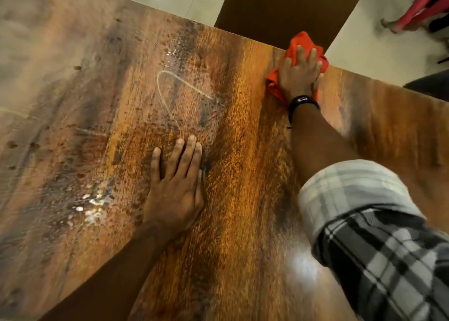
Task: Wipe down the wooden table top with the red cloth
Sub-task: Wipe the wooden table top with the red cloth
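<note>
Fingers (300, 55) of right hand (298, 75) lying straight, slightly apart, pressing red cloth (301, 39) at far edge of wooden table top (243, 199); left hand (173, 192) resting flat, fingers together, mid-table.

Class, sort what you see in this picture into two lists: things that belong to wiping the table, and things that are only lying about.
Part of the job:
- crumpled red cloth
- brown wooden table top
- right hand, pressing the cloth
- left hand, flat on the table

Just lying about:
- red plastic chair
- dark brown board beyond the far edge
- pale floor
</note>
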The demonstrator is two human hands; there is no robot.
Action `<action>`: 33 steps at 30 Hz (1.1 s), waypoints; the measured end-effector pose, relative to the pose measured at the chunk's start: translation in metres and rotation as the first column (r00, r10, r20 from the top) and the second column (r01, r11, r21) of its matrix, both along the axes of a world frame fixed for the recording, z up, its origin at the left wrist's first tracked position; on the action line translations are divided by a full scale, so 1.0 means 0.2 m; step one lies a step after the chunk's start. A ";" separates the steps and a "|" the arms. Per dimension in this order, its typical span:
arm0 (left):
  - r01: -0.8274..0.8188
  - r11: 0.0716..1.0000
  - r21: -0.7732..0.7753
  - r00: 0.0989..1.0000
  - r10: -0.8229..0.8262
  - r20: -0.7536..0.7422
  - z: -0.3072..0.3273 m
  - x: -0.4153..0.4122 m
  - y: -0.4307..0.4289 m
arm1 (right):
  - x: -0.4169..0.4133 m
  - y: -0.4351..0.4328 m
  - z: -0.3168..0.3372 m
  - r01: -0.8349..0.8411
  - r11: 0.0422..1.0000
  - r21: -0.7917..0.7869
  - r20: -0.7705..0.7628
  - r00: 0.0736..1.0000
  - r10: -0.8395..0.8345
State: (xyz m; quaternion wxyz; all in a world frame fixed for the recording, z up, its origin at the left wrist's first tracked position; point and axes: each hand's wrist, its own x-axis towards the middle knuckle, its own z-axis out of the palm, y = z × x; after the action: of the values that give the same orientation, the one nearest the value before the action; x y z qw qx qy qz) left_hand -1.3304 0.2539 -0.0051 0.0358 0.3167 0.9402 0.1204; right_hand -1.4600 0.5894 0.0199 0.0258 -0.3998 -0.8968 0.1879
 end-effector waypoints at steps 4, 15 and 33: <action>0.025 1.000 -0.003 0.999 -0.025 0.030 0.00 0.00 -0.01 | -0.05 -0.38 -0.02 -0.245 0.968 0.054 0.007 0.970 0.245; 0.043 0.998 -0.048 0.998 -0.041 0.039 0.06 0.01 -0.01 | 1.28 -1.19 -0.03 -0.287 0.957 0.037 -0.128 0.949 0.289; -0.013 0.997 -0.076 0.999 0.016 0.036 0.03 0.01 0.01 | 0.89 -1.04 -0.13 -0.206 0.963 0.173 -0.111 0.967 0.227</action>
State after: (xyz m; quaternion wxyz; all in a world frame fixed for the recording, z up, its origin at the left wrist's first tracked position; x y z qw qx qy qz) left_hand -1.3287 0.2565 0.0015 0.0642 0.3062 0.9455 0.0908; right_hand -1.2812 0.3823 -0.0052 0.0956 -0.2826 -0.9438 0.1425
